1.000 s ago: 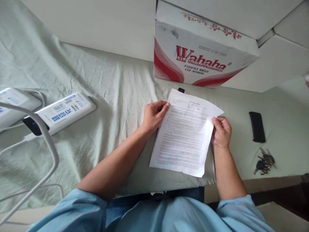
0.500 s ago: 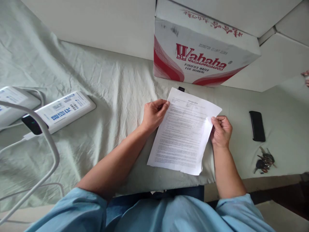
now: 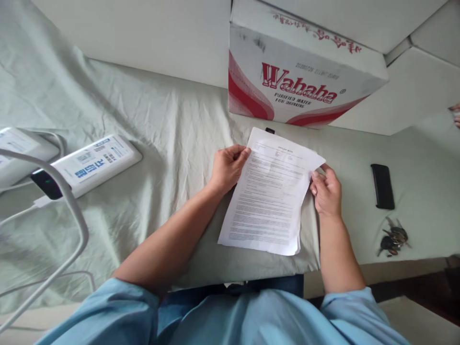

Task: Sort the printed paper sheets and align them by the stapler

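White sheets of printed paper are held above the cloth-covered table, lines of small text facing up. My left hand pinches their upper left edge between thumb and fingers. On the other side, my right hand is closed at the upper right edge, with its fingertips partly behind the paper. At the lower right corner the edges look doubled, so more than one sheet seems to be there. A small black object peeks out behind the top edge; its kind is hidden.
A Wahaha water carton stands behind the paper against white panels. Leftward lie a white power bank and a thick pale cable. A black phone and a bunch of keys rest at right. Someone's fingers show at the right edge.
The paper's right side has flattened; its curled right edge has straightened. My right hand has shifted slightly up and left along the edge, while my left hand keeps its pinch.
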